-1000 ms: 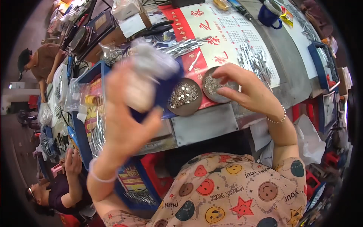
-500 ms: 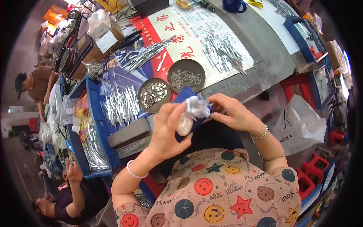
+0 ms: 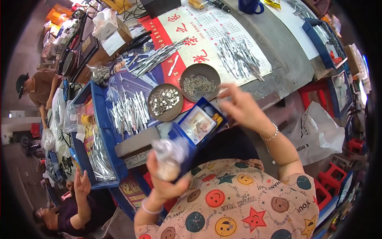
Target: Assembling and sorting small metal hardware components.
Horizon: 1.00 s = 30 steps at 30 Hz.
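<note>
My left hand (image 3: 163,179) is closed around a bunched clear plastic bag (image 3: 170,153) with something pale and round in it. The bag and hand are somewhat blurred. To its right, a small blue box (image 3: 186,137) stands open at the table's near edge. Inside lie a white-bordered picture card (image 3: 197,126) and a yellow piece (image 3: 217,118). My right hand (image 3: 244,109), smeared by motion, is raised just right of the box. Its thumb and forefinger are apart, and I see nothing between them.
Beyond the box sit two round dishes, one with small metal clips (image 3: 200,85), one with shiny discs (image 3: 165,102). Metal strips (image 3: 129,111) lie in piles on the table. A blue tray (image 3: 119,169) stands left. Two people (image 3: 41,89) are at the left.
My left hand has carried the plastic bag down and left, away from the box. My right hand has moved slightly up and right. The box's inside now shows.
</note>
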### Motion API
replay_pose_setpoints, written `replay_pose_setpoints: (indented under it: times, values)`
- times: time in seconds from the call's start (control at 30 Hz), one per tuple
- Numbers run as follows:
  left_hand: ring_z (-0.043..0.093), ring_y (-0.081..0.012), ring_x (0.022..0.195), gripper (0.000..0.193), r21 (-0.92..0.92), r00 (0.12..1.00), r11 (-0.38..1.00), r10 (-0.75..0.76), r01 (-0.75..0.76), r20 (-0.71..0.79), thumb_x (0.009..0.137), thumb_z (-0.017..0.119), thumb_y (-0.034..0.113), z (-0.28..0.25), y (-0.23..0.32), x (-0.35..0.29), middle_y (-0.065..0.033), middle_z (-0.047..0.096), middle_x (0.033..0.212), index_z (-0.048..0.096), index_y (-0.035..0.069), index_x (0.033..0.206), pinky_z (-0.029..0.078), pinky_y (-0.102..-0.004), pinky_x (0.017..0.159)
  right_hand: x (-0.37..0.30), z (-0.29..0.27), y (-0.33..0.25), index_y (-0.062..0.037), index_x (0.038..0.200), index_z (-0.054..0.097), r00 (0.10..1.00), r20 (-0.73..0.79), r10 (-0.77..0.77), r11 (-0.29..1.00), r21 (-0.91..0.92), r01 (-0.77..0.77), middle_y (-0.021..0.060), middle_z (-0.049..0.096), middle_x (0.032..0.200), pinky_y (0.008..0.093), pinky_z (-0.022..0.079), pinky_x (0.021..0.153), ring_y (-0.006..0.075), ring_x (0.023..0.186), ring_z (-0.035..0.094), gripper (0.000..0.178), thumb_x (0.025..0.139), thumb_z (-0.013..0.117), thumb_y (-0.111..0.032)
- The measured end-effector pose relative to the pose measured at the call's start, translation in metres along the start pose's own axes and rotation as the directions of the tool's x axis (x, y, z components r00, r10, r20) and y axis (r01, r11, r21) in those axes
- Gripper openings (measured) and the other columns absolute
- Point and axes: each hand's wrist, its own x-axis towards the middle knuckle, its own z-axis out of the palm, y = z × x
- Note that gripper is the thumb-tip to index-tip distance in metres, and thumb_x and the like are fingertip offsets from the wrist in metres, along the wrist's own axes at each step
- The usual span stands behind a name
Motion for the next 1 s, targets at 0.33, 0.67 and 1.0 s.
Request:
replay_pose_setpoints:
  times: [0.33, 0.67, 1.0]
  values:
    - [0.038, -0.0353, 0.124, 0.116, -0.057, 0.980, 0.981, 0.179, -0.184, -0.081, 0.061, 0.080, 0.011, 0.026, -0.049, -0.031, -0.0266, 0.027, 0.139, 0.003, 0.025, 0.146, 0.037, -0.0455, 0.098, 0.109, 0.002, 0.033, 0.0026, 0.099, 0.058, 0.969, 0.140, 0.201, 0.976, -0.108, -0.187, 0.0120, 0.060, 0.067, 0.0314, 0.045, 0.047, 0.0168, 0.049, 0.058, 0.026, 0.085, 0.062, -0.018]
    - [0.036, -0.0378, 0.125, 0.120, 0.002, 0.960, 0.990, 0.139, -0.143, -0.242, 0.060, 0.079, 0.026, 0.023, -0.074, -0.025, -0.0264, 0.031, 0.137, -0.006, 0.020, 0.144, 0.025, -0.0499, 0.106, 0.141, -0.012, 0.017, -0.0016, 0.104, 0.054, 0.940, 0.066, 0.336, 0.918, -0.248, -0.311, 0.0069, 0.056, 0.061, 0.0296, 0.039, 0.039, 0.0141, 0.045, 0.052, 0.028, 0.088, 0.059, -0.024]
    - [0.043, -0.0310, 0.124, 0.103, 0.127, 0.934, 0.981, 0.181, -0.148, -0.307, 0.067, 0.076, 0.027, 0.021, -0.073, -0.002, -0.0188, 0.034, 0.138, 0.007, 0.007, 0.141, 0.035, -0.0451, 0.106, 0.037, -0.030, -0.047, -0.0072, 0.095, 0.059, 0.708, 0.651, -0.275, 0.800, -0.253, 0.544, 0.0089, 0.058, 0.082, 0.0367, 0.046, 0.073, 0.0262, 0.081, 0.058, 0.014, 0.082, 0.061, -0.010]
